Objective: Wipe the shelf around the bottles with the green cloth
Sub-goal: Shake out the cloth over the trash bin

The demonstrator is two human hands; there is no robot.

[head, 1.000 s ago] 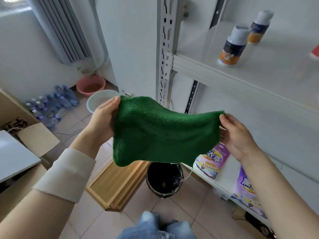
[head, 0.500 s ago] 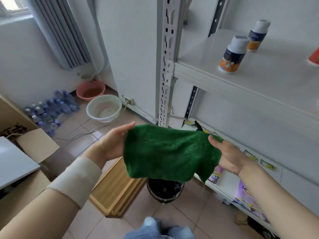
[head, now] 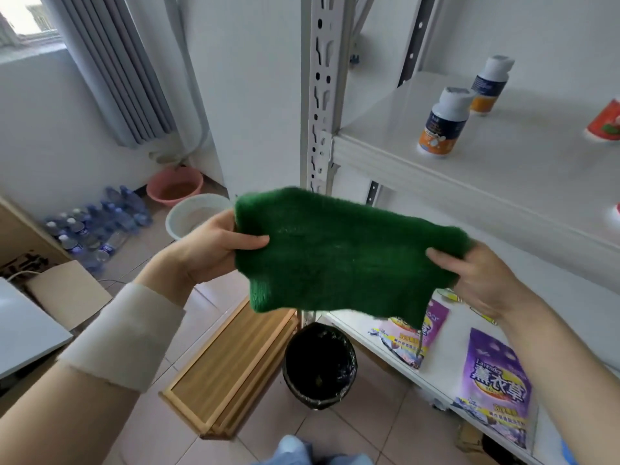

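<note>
The green cloth [head: 339, 253] is stretched flat in the air between my hands, below and in front of the white shelf [head: 523, 176]. My left hand [head: 214, 248] pinches its left edge, thumb on top. My right hand [head: 476, 276] pinches its right edge. Two white-capped bottles with blue and orange labels stand on the shelf: the nearer bottle [head: 443, 124] and a farther bottle [head: 488, 85] behind it. Neither hand touches the shelf.
A red-and-white container [head: 605, 122] lies at the shelf's right edge. The perforated white upright [head: 318, 95] stands left of the shelf. Purple bags [head: 493, 384] lie on the lower shelf. On the floor are a black bin [head: 318, 364], a wooden frame [head: 231, 370], basins and water bottles.
The cloth went from hanging upright to spread nearly flat. Both hands dropped lower with it, then shifted grip so the thumbs lie on top.
</note>
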